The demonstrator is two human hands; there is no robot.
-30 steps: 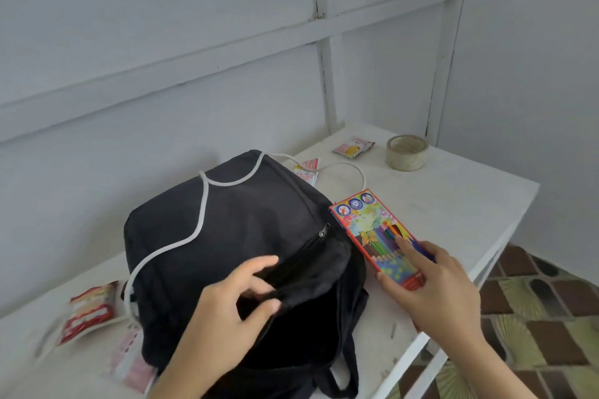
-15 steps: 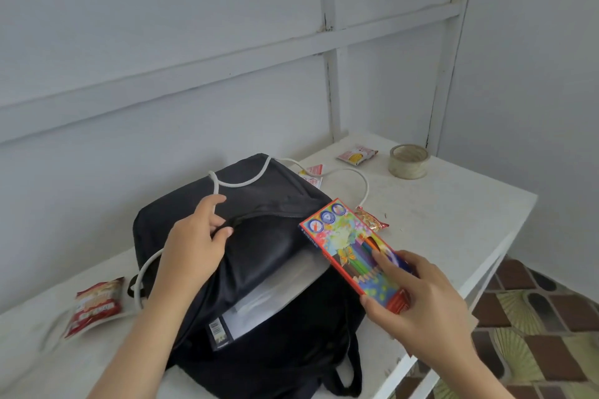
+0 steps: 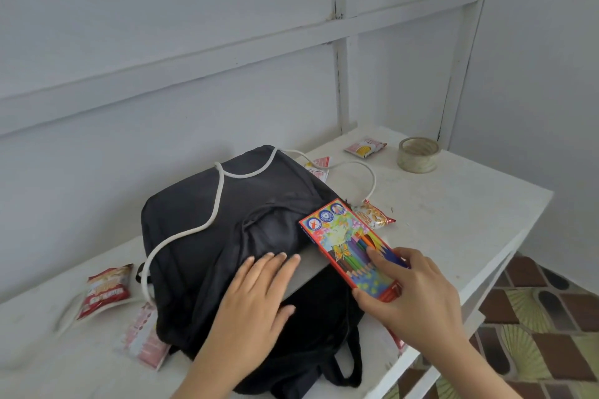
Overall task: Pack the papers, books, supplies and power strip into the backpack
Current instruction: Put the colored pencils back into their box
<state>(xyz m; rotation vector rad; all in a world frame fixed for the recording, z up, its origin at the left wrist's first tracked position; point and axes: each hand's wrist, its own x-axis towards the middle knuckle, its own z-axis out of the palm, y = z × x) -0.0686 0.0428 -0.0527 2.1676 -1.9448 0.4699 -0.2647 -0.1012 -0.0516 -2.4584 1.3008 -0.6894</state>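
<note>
Head view: we count one backpack (image 3: 201,236), one pencil box (image 3: 343,236), one tape roll (image 3: 417,155), five snack packets (image 3: 105,290). Grey paper (image 3: 311,266) pokes from the backpack; left hand (image 3: 256,301) lies flat on it, fingers straight, right hand (image 3: 418,298) pinches the pencil box at its opening.

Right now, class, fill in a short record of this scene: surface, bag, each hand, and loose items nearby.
surface: white table
bag: black backpack lying on the table, a grey sheet showing at its opening
left hand: flat on the backpack flap, fingers straight
right hand: grips the coloured pencil box at the backpack's edge
cord: white cord draped over the backpack
loose items: tape roll at the far corner; red snack packet left of the backpack
</note>
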